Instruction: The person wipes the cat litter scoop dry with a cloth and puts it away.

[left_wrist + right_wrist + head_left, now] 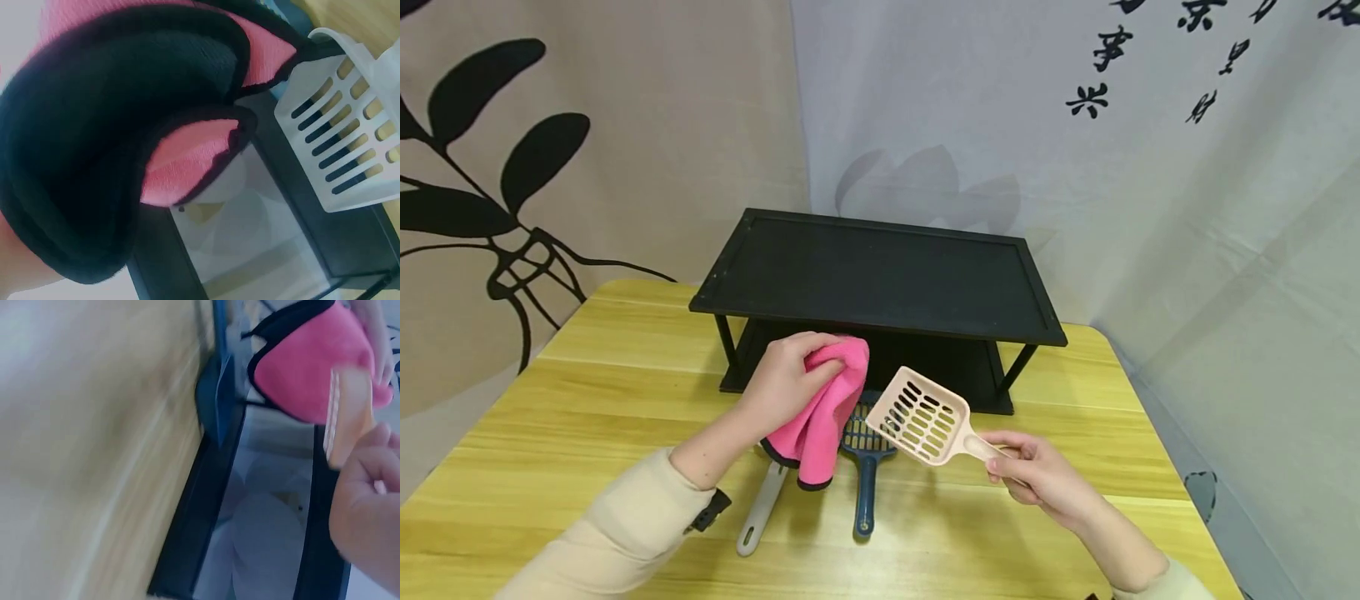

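Observation:
In the head view my left hand [790, 375] grips a pink cloth [831, 408] with dark edging, which hangs down in folds. My right hand [1037, 475] holds a beige slotted litter scoop [925, 417] by its handle, with the slotted head tilted toward the cloth but apart from it. On the table under the cloth lie a blue litter scoop [867, 483] and a grey handle [762, 512], whose far end is hidden by the cloth. The left wrist view shows the cloth's dark underside [125, 81] close up, with the beige scoop [344, 131] beside it.
A black two-tier rack [880, 271] stands at the back of the wooden table [625, 375], just beyond the scoops. Behind it hangs a pale curtain [925, 108] with dark leaf prints and written characters.

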The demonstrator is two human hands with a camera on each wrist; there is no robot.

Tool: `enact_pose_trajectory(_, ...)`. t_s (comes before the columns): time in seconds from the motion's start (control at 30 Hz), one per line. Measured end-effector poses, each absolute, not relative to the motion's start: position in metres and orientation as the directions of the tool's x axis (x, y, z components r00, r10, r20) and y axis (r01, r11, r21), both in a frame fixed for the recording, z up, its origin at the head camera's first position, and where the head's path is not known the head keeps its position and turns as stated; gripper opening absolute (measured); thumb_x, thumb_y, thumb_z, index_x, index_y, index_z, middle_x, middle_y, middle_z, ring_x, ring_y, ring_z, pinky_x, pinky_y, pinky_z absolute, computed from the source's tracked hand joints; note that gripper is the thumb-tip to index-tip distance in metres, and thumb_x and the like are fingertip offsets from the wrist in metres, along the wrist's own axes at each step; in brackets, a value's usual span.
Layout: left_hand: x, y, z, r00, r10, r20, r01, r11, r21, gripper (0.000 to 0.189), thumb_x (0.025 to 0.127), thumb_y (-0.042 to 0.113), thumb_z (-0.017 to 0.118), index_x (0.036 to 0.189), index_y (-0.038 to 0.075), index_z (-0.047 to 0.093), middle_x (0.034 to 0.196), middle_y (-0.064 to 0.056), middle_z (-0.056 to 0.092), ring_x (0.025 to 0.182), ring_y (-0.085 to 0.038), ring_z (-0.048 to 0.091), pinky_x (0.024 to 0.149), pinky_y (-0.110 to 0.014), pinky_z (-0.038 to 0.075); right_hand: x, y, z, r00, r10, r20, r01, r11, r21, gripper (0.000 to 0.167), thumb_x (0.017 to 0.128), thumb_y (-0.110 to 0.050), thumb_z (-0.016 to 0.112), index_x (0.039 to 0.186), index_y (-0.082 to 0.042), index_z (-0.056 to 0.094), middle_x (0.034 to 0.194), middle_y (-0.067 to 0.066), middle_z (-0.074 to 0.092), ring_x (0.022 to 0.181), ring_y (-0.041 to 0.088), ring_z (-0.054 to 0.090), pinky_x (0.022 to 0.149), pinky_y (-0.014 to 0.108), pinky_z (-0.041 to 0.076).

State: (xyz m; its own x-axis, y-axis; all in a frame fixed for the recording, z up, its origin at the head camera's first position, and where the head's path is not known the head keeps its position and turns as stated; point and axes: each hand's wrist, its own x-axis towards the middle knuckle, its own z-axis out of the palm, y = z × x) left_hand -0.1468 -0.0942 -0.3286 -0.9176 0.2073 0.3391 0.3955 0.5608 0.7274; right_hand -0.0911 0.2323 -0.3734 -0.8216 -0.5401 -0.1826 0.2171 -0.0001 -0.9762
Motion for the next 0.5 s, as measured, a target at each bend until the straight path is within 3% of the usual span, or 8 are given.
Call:
enact_pose_trajectory(0.13,-0.149,-0.096,-0.327,-0.915,0.253,0.314,0.403,0.529,0.747,0.022,0.086,0.010,0.066,0.107,0.004,0.067,0.103,-0.012,0.067,0.088,-0.019,0.062,0.080,-0.036,0.054,-0.095,0.239,-0.372,-0.828,-0.535,-0.166,0.108,0.138,-0.984,0.021,0.093,-0.008,0.053,0.107,-0.018,0.065,0.069,-0.010,0.060,0.042,0.004,0.029,0.039,0.030,0.014)
enact_pose_trajectory(0.23,-0.152,-0.095,-0.327,-0.916,0.306,0.260,0.384,0.480,0.789,0.020,0.089,0.010,0.062,0.108,0.006,0.065,0.101,-0.009,0.067,0.085,-0.017,0.059,0.079,-0.032,0.052,-0.100,0.241,-0.369,-0.831,-0.537,-0.144,0.039,0.201,-0.979,0.021,0.093,-0.009,0.054,0.110,-0.002,0.064,0.067,-0.009,0.060,0.042,0.007,0.028,0.037,0.030,0.016)
enact_pose_trajectory(0.37,-0.156,-0.091,-0.326,-0.901,0.403,0.160,0.334,0.411,0.848,0.017,0.093,0.010,0.056,0.108,0.008,0.062,0.099,-0.008,0.064,0.085,-0.017,0.056,0.077,-0.027,0.050,-0.106,0.238,-0.365,-0.826,-0.547,-0.133,-0.016,0.259,-0.966,0.033,0.092,-0.011,0.056,0.111,0.017,0.055,0.065,-0.009,0.060,0.039,0.007,0.028,0.034,0.025,0.019)
enact_pose_trajectory(0.5,-0.160,-0.086,-0.325,-0.862,0.503,0.070,0.292,0.377,0.879,0.015,0.095,0.012,0.051,0.109,0.009,0.057,0.096,-0.008,0.058,0.085,-0.017,0.055,0.074,-0.026,0.049,-0.113,0.237,-0.363,-0.799,-0.592,-0.108,-0.072,0.272,-0.960,0.032,0.092,-0.010,0.056,0.109,0.018,0.056,0.064,-0.009,0.059,0.038,0.008,0.026,0.034,0.021,0.020)
